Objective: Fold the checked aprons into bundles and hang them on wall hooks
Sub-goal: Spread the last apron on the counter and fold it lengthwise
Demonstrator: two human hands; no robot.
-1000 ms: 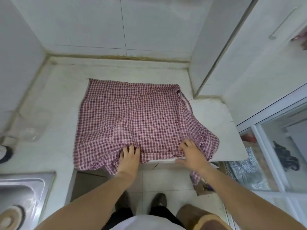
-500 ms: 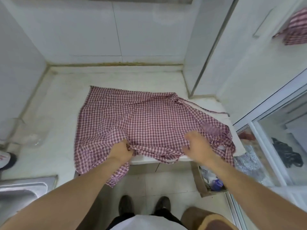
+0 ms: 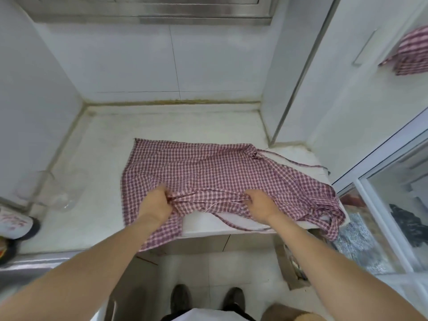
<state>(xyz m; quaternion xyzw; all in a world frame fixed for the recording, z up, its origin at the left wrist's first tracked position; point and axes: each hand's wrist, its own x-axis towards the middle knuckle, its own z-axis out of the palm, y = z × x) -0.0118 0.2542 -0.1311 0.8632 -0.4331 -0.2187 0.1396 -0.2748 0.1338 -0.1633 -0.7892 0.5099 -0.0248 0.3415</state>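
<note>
Hands: left hand (image 3: pixel 157 206) and right hand (image 3: pixel 260 205) grip checked apron (image 3: pixel 208 172) on counter (image 3: pixel 104 144); second apron (image 3: pixel 414 52) hangs right.

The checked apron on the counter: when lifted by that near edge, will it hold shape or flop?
Probably flop: the apron bunches where the left hand and right hand grip it. Its corner droops off the counter, and the loose strap may trail.

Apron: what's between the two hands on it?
A gathered ridge of the apron's near edge runs from the left hand to the right hand, both gripping it. Nothing else lies there, per the head view.
</note>
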